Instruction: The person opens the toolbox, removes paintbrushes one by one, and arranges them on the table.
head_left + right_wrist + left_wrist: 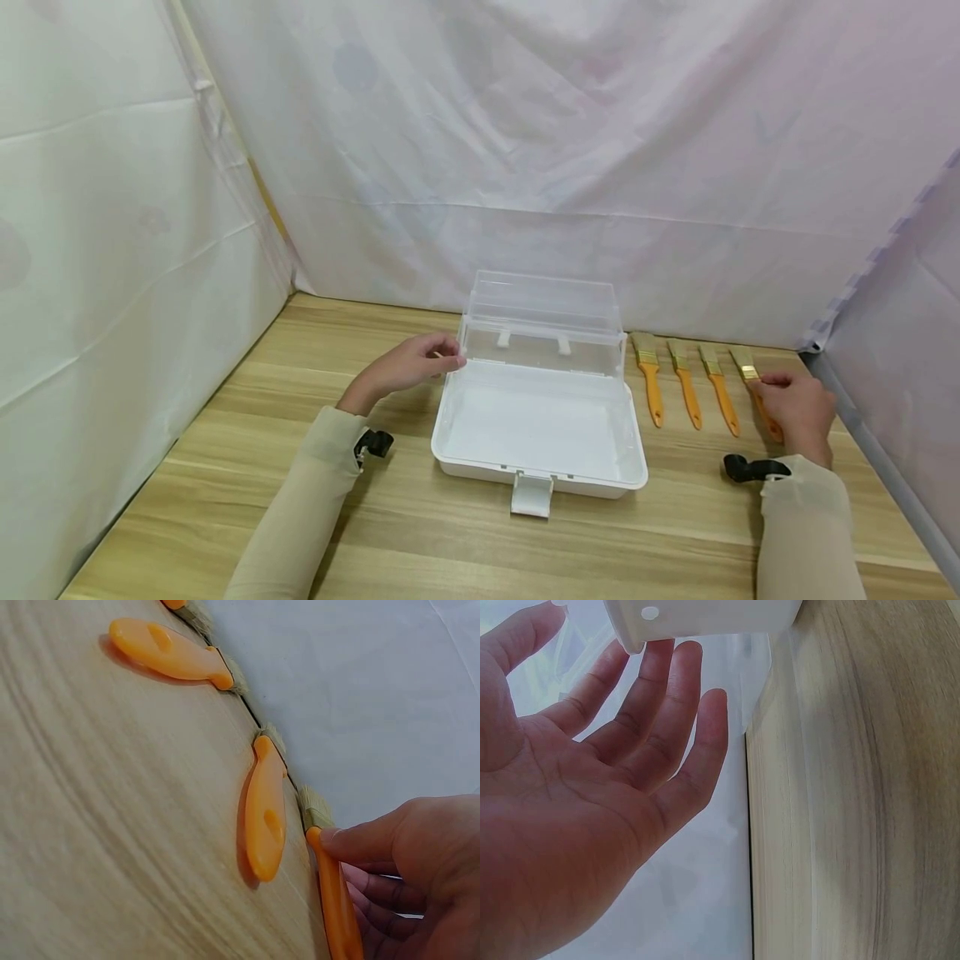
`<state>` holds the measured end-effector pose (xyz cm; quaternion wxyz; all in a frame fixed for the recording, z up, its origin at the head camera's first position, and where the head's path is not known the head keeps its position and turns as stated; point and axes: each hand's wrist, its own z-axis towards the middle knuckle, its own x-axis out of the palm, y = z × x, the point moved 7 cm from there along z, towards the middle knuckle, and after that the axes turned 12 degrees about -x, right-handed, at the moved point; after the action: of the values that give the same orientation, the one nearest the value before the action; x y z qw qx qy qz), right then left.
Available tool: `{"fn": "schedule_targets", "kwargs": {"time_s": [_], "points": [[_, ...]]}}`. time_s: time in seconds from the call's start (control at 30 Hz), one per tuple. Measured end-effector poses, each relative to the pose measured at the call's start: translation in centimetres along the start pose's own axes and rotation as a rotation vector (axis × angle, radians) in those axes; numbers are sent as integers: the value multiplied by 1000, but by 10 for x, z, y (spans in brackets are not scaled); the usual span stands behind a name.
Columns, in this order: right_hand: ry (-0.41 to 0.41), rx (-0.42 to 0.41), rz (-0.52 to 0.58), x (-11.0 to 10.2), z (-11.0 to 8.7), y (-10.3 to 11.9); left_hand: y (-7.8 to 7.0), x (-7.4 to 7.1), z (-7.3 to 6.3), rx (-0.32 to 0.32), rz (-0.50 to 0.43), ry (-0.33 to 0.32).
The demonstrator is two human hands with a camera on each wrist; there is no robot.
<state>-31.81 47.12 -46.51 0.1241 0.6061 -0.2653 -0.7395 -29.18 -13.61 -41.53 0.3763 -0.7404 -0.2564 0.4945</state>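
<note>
A white plastic box (pixel 536 425) with a clear lid (pixel 543 304) raised at its back stands on the table, its front latch (pixel 532 495) hanging down. My left hand (pixel 412 364) is at the box's back left corner, fingers loosely bent; in the left wrist view the fingertips (pixel 686 656) reach the white edge. At the right, my right hand (pixel 798 408) pinches the rightmost paintbrush (pixel 746 367) near the top of its orange handle, the thumb on one side. In the right wrist view this brush's bristles (pixel 315 806) point toward the cloth.
To the left of the held brush, several more orange-handled paintbrushes (pixel 717 392) lie in a row, bristles toward the back. White cloth (pixel 525 167) hangs behind the wooden table (pixel 420 533) and along both sides.
</note>
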Motion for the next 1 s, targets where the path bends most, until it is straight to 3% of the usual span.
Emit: {"fn": "schedule_targets", "kwargs": {"time_s": [1.0], "points": [[-10,-6,-28,-2,-1,1,2,0,1,0,-1,3]]}}
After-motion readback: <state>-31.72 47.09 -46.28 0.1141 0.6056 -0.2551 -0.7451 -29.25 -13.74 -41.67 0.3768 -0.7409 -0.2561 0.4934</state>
